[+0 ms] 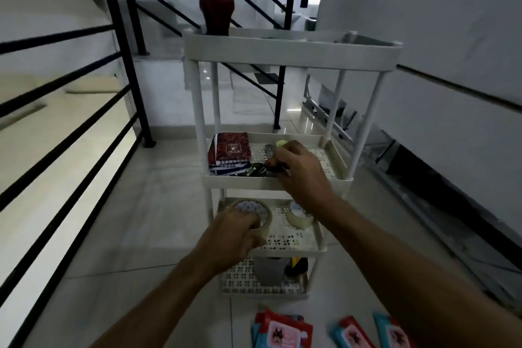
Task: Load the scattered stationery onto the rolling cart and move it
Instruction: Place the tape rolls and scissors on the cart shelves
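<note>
Loading the cart [275, 182]: our left hand [236, 230] grips a tape roll [258, 213]; right hand [299, 171] clutches something dark, unclear. Packets [282, 329] lie below the cart, nearer us.

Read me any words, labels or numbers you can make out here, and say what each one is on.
None can be read.
Notebook on the cart's second shelf: a small cover label, too blurred.
Packets on the floor: pink labels with a cartoon figure, text too blurred.
Tape roll under the left hand: printed core, illegible.
</note>
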